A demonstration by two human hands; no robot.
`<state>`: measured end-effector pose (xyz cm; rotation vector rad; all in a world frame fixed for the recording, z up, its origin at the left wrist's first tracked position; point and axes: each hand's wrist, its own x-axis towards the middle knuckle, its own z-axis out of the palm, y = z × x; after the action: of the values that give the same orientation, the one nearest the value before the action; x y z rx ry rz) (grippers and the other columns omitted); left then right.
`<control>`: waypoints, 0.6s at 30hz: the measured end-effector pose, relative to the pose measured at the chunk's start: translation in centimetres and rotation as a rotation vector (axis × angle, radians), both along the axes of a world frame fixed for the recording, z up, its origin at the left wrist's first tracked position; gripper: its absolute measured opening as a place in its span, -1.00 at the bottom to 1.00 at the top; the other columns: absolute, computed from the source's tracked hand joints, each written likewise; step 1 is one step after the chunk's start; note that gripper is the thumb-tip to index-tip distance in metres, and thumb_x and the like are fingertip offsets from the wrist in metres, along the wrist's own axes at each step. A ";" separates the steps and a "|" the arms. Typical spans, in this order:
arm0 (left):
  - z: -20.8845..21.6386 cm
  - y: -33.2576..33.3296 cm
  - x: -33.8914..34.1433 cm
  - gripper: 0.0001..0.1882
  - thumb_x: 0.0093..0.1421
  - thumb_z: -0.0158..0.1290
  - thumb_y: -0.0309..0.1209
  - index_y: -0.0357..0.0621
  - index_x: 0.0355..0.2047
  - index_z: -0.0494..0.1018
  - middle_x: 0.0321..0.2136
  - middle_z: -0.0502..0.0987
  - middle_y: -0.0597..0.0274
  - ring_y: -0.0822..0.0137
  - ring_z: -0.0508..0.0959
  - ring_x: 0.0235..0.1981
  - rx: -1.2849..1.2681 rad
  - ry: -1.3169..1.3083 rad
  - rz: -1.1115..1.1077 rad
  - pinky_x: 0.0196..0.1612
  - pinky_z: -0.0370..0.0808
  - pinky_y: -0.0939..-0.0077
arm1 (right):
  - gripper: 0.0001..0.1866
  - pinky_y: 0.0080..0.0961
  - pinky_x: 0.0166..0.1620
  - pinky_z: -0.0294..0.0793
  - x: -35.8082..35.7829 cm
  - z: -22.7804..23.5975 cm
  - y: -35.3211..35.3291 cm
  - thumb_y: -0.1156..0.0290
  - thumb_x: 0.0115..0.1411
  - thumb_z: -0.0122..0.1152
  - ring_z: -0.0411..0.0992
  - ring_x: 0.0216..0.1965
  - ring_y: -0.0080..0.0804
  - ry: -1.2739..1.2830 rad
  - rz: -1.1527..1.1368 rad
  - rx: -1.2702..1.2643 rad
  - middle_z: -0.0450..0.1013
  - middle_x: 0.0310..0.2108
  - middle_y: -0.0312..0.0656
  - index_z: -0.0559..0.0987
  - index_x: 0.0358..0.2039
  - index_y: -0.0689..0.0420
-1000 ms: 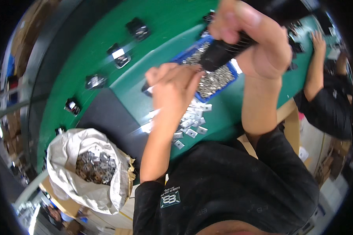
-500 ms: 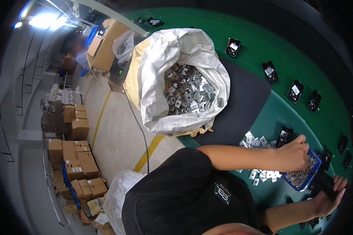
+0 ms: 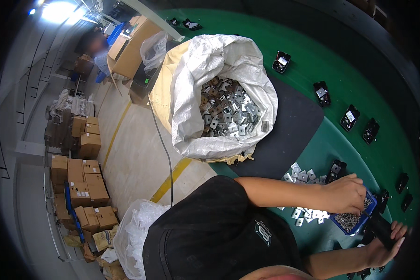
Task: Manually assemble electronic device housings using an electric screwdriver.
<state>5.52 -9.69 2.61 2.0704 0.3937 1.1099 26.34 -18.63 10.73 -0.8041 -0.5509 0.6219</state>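
My left hand (image 3: pixel 349 195) reaches over a blue tray (image 3: pixel 358 229) of small metal screws (image 3: pixel 346 221). Its fingers are pinched together at the screws; what lies between the fingertips is hidden. My right hand (image 3: pixel 388 243), at the lower right, has its fingers round a black screwdriver-like tool (image 3: pixel 381 229). The tool's thin tip points to the tray, close to my left fingertips. Square metal plates with holes (image 3: pixel 309 215) lie loose beside my left forearm. A black housing (image 3: pixel 336 171) sits just beyond my left wrist.
A white woven sack (image 3: pixel 186 126) full of metal plates stands on a dark mat (image 3: pixel 294 126). Several black housings (image 3: pixel 350 116) are spaced along the green surface (image 3: pixel 308 60). Cardboard boxes (image 3: pixel 86 182) are stacked on the left, and a person (image 3: pixel 100 58) is far off.
The black tool in my right hand has come closer to my left fingertips, its tip now by the tray. My left hand stays at the screws. The whole view has shifted slightly.
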 end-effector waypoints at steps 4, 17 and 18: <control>1.3 -0.1 -2.6 -0.83 0.10 0.19 -0.38 -0.16 -0.32 0.63 -0.48 0.57 0.17 0.17 0.54 -0.34 -0.343 -0.071 -0.152 -0.25 0.46 0.31 | -0.76 -0.44 -0.07 0.07 -0.7 0.6 -0.4 0.36 0.26 0.03 0.03 -0.34 -0.49 0.014 0.001 0.023 0.03 -0.42 -0.29 0.20 -0.47 0.10; 1.8 -2.1 -4.4 -0.85 0.14 0.17 -0.45 -0.23 -0.29 0.61 -0.44 0.64 0.18 0.39 0.62 -0.45 -0.773 -0.017 -0.280 -0.36 0.52 0.49 | -0.58 -0.58 -0.22 0.14 -3.9 2.5 -0.7 0.38 0.10 0.27 0.15 -0.45 -0.65 -0.003 0.226 0.281 0.17 -0.47 -0.36 0.26 -0.16 0.23; 1.7 -2.4 -4.4 -0.85 0.15 0.18 -0.45 -0.23 -0.28 0.61 -0.43 0.65 0.21 0.43 0.61 -0.45 -0.825 -0.058 -0.280 -0.36 0.52 0.51 | -0.58 -0.58 -0.22 0.14 -4.8 3.0 -0.6 0.38 0.10 0.27 0.15 -0.45 -0.65 0.006 0.237 0.292 0.17 -0.47 -0.36 0.26 -0.16 0.23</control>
<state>1.12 -12.04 4.34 1.3075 0.4244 0.6702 21.51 -19.19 13.73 -0.4653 -0.7188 0.7401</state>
